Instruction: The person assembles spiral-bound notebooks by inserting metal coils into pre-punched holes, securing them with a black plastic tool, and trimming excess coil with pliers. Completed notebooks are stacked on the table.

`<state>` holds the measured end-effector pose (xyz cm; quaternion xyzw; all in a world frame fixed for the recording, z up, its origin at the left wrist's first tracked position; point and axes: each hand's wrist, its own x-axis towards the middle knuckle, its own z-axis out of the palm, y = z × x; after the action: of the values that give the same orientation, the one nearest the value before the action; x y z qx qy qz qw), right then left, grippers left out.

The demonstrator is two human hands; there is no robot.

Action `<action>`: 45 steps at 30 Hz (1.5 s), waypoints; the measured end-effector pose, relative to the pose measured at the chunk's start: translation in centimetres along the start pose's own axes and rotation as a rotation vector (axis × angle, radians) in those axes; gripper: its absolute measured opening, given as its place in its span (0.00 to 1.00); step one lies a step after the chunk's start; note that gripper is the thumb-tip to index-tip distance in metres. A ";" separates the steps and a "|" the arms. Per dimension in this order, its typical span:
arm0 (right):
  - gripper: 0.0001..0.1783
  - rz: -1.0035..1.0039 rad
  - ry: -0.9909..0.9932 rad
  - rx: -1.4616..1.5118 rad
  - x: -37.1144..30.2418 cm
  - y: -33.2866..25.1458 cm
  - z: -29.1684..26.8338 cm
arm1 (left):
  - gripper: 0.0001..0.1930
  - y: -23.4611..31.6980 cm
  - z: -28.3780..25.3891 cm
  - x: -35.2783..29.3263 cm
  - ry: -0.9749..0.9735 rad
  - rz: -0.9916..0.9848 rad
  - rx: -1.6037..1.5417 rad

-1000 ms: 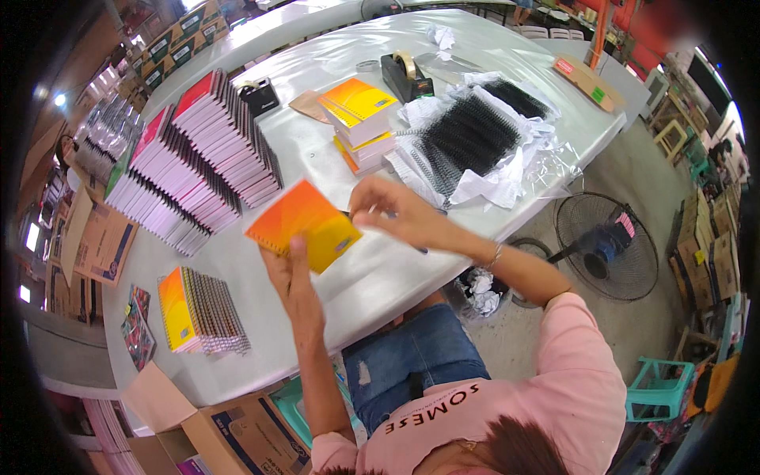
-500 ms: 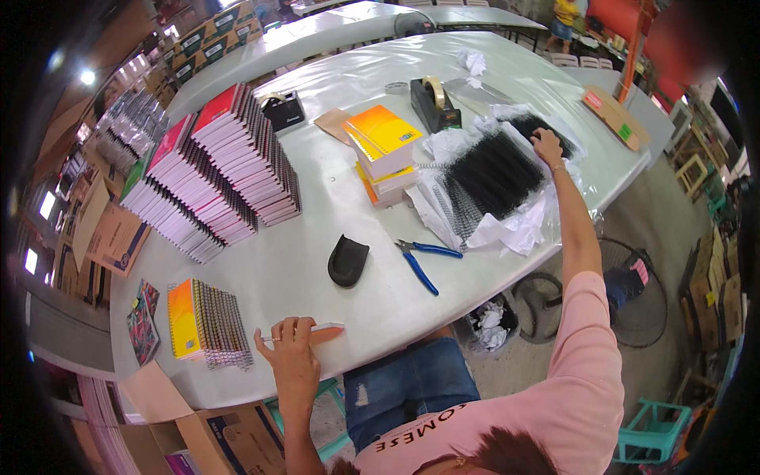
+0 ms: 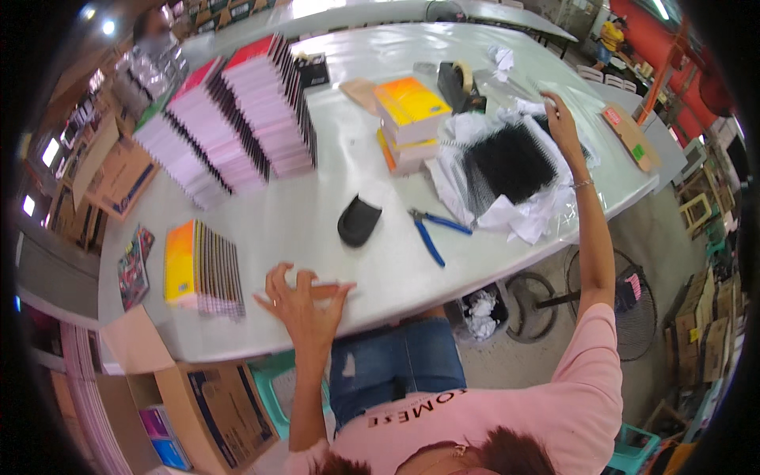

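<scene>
Glossy counter (image 3: 388, 265) | left hand (image 3: 305, 311): grip holding notebook (image 3: 324, 291) | right hand (image 3: 564, 133): near black coils (image 3: 511, 165), grip can't tell | risk: coils could snag together if tugged

Left grip (image 3: 305, 313) on a notebook (image 3: 324, 291), right grip (image 3: 560, 131) by black coils (image 3: 511, 162)

The notebook shows nearly edge-on near the bench (image 3: 388, 277) edge. The coils lie on crumpled white paper (image 3: 518, 219). Blue-handled cutters (image 3: 428, 241) and a black pouch (image 3: 360, 223) lie between the two grips. Beyond the cutters stand stacked yellow-orange notebooks (image 3: 412, 101); taller spiral-bound stacks (image 3: 265, 107) rise farther left.
</scene>
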<state>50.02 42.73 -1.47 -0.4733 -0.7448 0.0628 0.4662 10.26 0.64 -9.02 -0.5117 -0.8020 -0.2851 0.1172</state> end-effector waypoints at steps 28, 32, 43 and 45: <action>0.09 -0.221 -0.710 0.574 -23.1 -28.4 11.7 | 0.18 -0.7 0.8 1.5 0.136 0.104 -0.118; 0.10 -0.123 -0.856 0.608 -22.9 -29.0 10.7 | 0.19 -1.1 1.0 1.3 0.090 0.081 -0.123; 0.09 -0.266 -0.754 0.496 -23.6 -28.4 11.5 | 0.19 -1.0 0.2 1.5 0.049 0.107 -0.085; 0.08 -0.222 -0.770 0.478 -23.6 -28.8 11.4 | 0.21 -1.2 0.5 1.4 0.041 0.094 -0.073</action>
<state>25.59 12.97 -7.41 -0.2123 -0.8745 0.3534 0.2554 8.66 1.62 -9.12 -0.5469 -0.7635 -0.3187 0.1282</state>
